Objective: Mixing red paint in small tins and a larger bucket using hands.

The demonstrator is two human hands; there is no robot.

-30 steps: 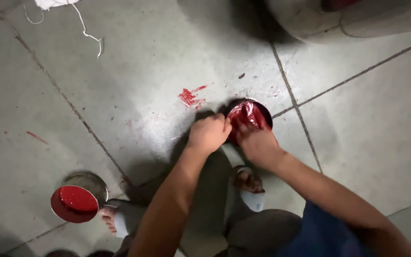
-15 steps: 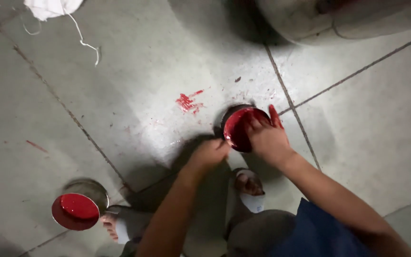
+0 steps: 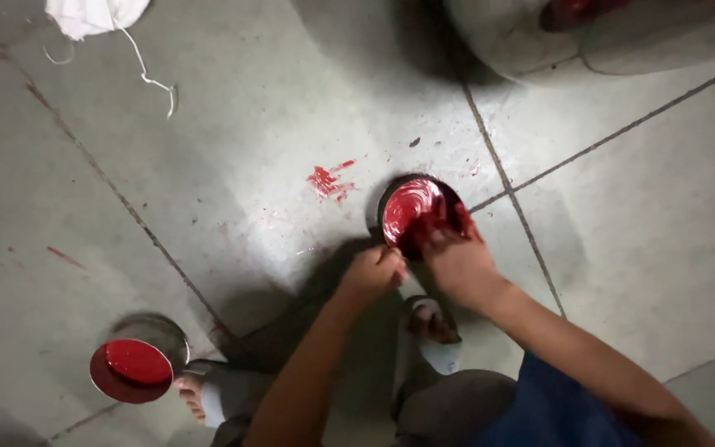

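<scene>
on the tiled floor, both hands: left hand (image 3: pixel 371 273) fisted, right hand (image 3: pixel 454 258) gripping red paint can (image 3: pixel 414 213).

**Layout of the floor, cans and hands**

A small open can (image 3: pixel 414 213) is set on the tiled floor (image 3: pixel 647 248), just beside a seam between tiles. A paint smear (image 3: pixel 327 179) is found to its left, near it. The right hand (image 3: pixel 457 263) is placed at the can's near rim, its fingers reaching into the can; the left hand (image 3: pixel 371 273) is held just beside it, at the can's lower left edge. A sandalled foot (image 3: pixel 434 327) is seen below both hands. A second open can (image 3: pixel 134 364) stands well apart at the lower left, touching another foot (image 3: pixel 196 396). A cloth with a string (image 3: pixel 97 15) lies at the upper left. A large drum (image 3: pixel 597 33) is seen at the upper right.
</scene>
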